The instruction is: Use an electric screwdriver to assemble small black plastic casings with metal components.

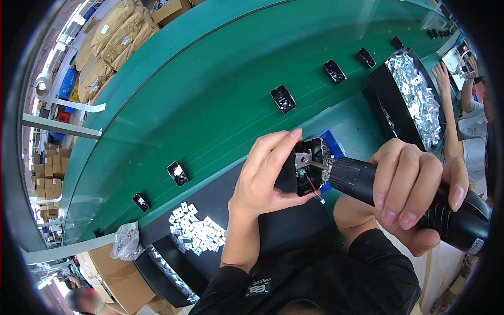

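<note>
My left hand (pixel 262 178) grips a small black plastic housing (pixel 301 184), its open side turned to the right. Inside it show a metal plate (pixel 301 160), a bit of green circuit board and a red-and-black wire with a white plug (pixel 322 200) hanging out. My right hand (pixel 409 184) is wrapped round a black electric screwdriver (pixel 354 176) held nearly level. Its bit (pixel 316 165) reaches into the housing at the metal plate; whether a screw sits under the tip is too small to tell. Behind the housing stands a blue tray (pixel 334 140) of small screws.
A green conveyor belt (pixel 226 105) carries several black housings (pixel 283 98). Flat metal plates (pixel 197 231) lie heaped on the dark mat to the left. At right stands a black box (pixel 378 84) full of metal pieces (pixel 415 100). A co-worker's arm (pixel 449 110) is beyond it.
</note>
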